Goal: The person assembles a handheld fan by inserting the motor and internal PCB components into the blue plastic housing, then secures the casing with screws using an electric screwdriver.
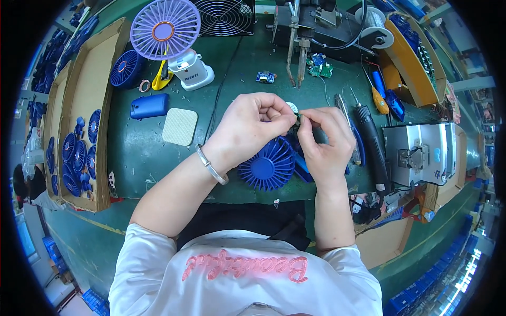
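Observation:
My left hand (pixel 262 117), a metal bangle on its wrist, pinches with thumb and forefinger just above a blue fan (pixel 265 165). My right hand (pixel 328 131) faces it, thumb and forefinger brought together. Between the two sets of fingertips shows a small whitish-green part (pixel 291 107), mostly covered by the fingers, so its kind is unclear. Under my hands the fan's round slatted head lies on the green table (pixel 232 79), its body partly hidden by my right hand. Beyond them lies a small blue-and-white circuit board (pixel 266 77).
A soldering stand (pixel 298 58) rises at the back, beside a wire spool (pixel 375 26). To the right lie a black electric screwdriver (pixel 372 147) and a metal box (pixel 420 152). A purple fan (pixel 164 31), a beige pad (pixel 180 127) and a cardboard tray (pixel 117 68) occupy the left.

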